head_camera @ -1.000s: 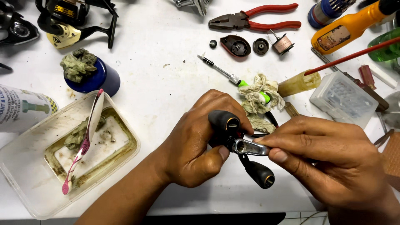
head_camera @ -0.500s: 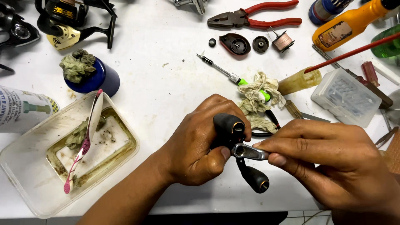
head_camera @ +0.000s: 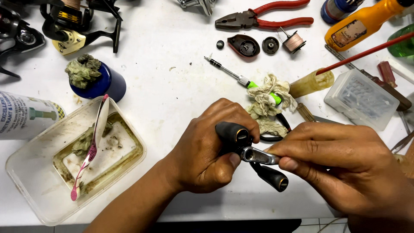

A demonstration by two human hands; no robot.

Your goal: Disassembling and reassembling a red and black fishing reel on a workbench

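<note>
- We hold a fishing reel handle [head_camera: 254, 157] just above the near edge of the white table [head_camera: 172, 99]: a metal arm with two black knobs.
- Our left hand [head_camera: 211, 164] has its fingers curled tight around the upper knob, thumb pressed near the arm's hub.
- Our right hand [head_camera: 345, 172] pinches the metal arm between thumb and fingertips; the lower knob hangs free below.
- The handle is off any reel, so we judge the work mid-way: refitting remains.
- Just behind lie a dirty rag [head_camera: 269, 103] and a green-handled screwdriver [head_camera: 241, 80].
- Farther off: small reel parts [head_camera: 243, 45], red pliers [head_camera: 263, 19], a spinning reel [head_camera: 73, 26].
- Left, a toothbrush [head_camera: 92, 146] rests in a grimy plastic tub [head_camera: 26, 190].
</note>
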